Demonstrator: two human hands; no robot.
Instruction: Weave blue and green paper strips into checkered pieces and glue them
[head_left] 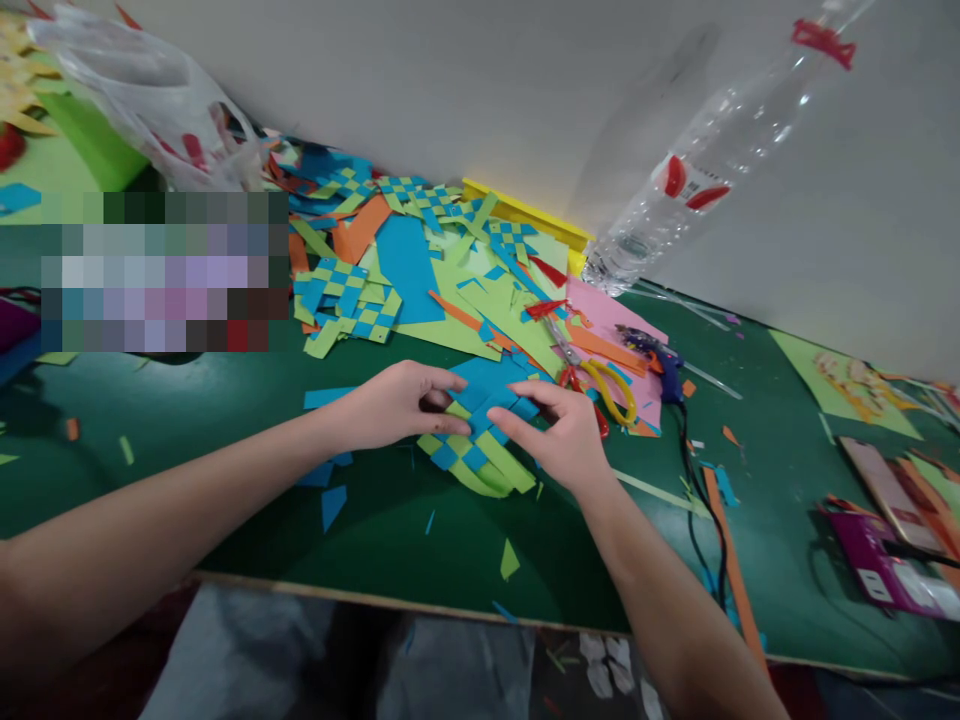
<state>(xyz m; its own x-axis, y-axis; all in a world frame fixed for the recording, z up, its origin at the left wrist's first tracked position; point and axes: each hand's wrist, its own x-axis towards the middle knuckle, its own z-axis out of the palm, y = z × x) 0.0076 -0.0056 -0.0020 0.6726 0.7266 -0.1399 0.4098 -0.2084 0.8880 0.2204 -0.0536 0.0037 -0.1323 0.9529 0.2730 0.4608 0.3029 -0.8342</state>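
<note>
A woven piece of blue and light green paper strips is held low over the green table, in front of my body. My left hand pinches its left side between thumb and fingers. On the right side, my right hand grips it with thumb and index finger, near the blue strips at the top. Loose green strip ends hang from the lower edge. Just beyond my right hand lie scissors with yellow handles.
Finished-looking woven paper pieces and coloured sheets are heaped at the back. A glue gun with a black cord lies right, near a tall plastic bottle. Farther right are a phone and a purple box. Paper scraps are scattered about.
</note>
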